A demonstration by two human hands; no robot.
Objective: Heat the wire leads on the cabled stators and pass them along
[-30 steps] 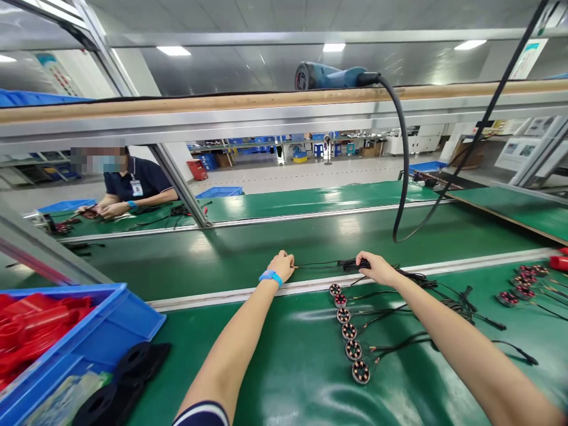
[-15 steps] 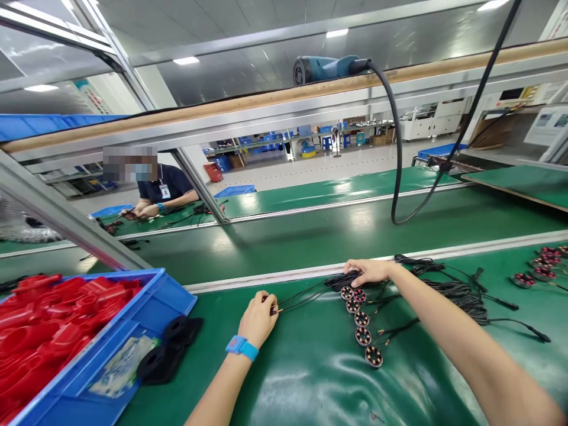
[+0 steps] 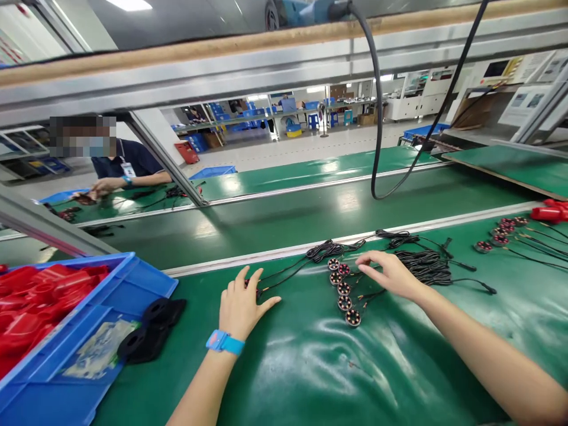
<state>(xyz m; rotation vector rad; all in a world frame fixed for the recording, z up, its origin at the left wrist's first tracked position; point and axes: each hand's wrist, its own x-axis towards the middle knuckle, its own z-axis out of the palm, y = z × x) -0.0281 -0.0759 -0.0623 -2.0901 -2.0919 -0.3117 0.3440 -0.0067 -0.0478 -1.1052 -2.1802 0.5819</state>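
Note:
My left hand (image 3: 242,305), with a blue wrist strap (image 3: 225,342), is spread open over the end of a thin black cable (image 3: 284,277). A small dark part at that cable end is mostly hidden by the fingers. To the right, my right hand (image 3: 390,273) hovers with fingers extended and nothing in them. Just left of it, several round parts (image 3: 344,289) with copper-coloured and pink dots stand in a slanting row. A coiled black cable (image 3: 326,251) lies behind that row. A larger bundle of black cables (image 3: 423,267) lies beyond my right hand.
At left sits a blue bin (image 3: 148,273) of red plastic parts (image 3: 44,296), beside black moulded pieces (image 3: 153,331). More round parts (image 3: 499,234) lie far right. A blue power tool (image 3: 302,13) rests on the overhead shelf; its cord (image 3: 379,118) hangs down. A co-worker (image 3: 128,160) works across the bench.
My left hand has opened from its grip at the cable end. My right hand has come off the coiled cable and moved right of the round parts. The view has shifted downward and right.

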